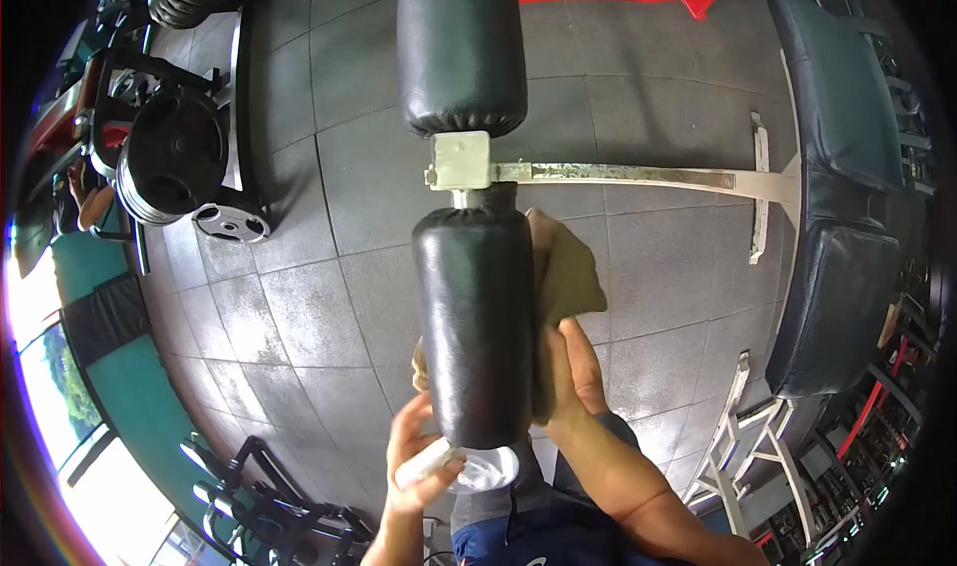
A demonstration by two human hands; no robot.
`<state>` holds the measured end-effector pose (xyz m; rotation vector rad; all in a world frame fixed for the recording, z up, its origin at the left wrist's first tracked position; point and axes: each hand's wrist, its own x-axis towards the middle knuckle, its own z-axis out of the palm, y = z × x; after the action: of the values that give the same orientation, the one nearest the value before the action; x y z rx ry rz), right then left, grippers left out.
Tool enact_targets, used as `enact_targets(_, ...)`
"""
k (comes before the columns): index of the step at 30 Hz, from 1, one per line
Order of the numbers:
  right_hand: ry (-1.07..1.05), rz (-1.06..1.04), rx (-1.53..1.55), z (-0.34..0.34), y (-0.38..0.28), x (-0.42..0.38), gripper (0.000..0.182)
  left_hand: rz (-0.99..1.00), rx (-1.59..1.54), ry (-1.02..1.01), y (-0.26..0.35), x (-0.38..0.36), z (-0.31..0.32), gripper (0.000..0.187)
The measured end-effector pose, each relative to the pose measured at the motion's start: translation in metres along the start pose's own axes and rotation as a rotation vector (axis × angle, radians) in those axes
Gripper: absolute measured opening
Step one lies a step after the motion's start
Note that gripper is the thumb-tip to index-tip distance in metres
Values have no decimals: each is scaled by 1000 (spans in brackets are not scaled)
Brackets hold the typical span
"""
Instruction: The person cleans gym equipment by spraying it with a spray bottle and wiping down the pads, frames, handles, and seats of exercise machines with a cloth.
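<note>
Two bare hands visible, head view, both at the near blk padded roller (pixel 474 327), which sits approx. ctr of view, its length running away from the person.

L hand (pixel 411 441): raised at roller's near end, L side; forearm comes up steeply from below. Fingers curled, thumb across, gripping a wht container (pixel 483 469); its translucent rounded part lies just below the roller end. Contact w/ roller: cannot tell.

R hand (pixel 581 372): along roller's R side, forearm angled up and inward from lower R, elbow out. Thumb visible, extended; olive cloth (pixel 573 277) at the hand, against roller's R side, loose corner hanging outward. Most fingers hidden by roller/cloth; how far spread or curled, cannot tell. Tan fabric fold (pixel 420 365) shows at roller's L edge; whether same pc. as cloth, cannot tell.

Surroundings: 2nd blk roller (pixel 462 47) beyond, wht bracket (pixel 462 160) between the two; wht bar (pixel 638 175) runs R from bracket to blk bench pads (pixel 835 307). Wt. plates (pixel 174 152) racked at L. Floor (pixel 379 297) dk tile.
</note>
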<state>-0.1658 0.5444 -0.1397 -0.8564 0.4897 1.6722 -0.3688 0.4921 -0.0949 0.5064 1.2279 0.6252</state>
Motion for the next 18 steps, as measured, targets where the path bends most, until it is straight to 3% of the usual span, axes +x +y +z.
enact_targets(1,49,-78,-63,6,-3,9,44,280,169,52,-6,-17,10,97)
enact_targets(3,163,-225,-202,19,-10,26,41,271,435,-74,-6,-27,18,110)
enact_targets(4,108,-353,-459,41,-25,30,41,279,565,-138,-4,-31,23,117)
enact_targets(6,36,-515,-864,57,-34,19,43,237,534,-111,-7,-20,37,118)
enact_targets(7,26,-544,-1016,53,-28,2,48,248,347,-72,-15,-13,42,118)
enact_targets(9,-228,-1066,-1477,50,-22,-2,67,148,144,35,-5,-9,64,119)
enact_targets(11,-231,-1094,-1613,68,-32,10,78,153,19,11,3,-5,69,116)
enact_targets(13,-188,-1129,-1671,119,-59,38,89,150,118,-10,5,-6,64,116)
enact_targets(14,-141,-1276,-1644,141,-71,65,89,149,163,-49,5,-6,59,115)
enact_targets(16,-29,-1537,-1553,183,-98,114,71,141,255,-125,5,-6,45,113)
enact_targets(18,-38,-1418,-1451,185,-110,125,54,109,250,-198,11,-1,31,110)
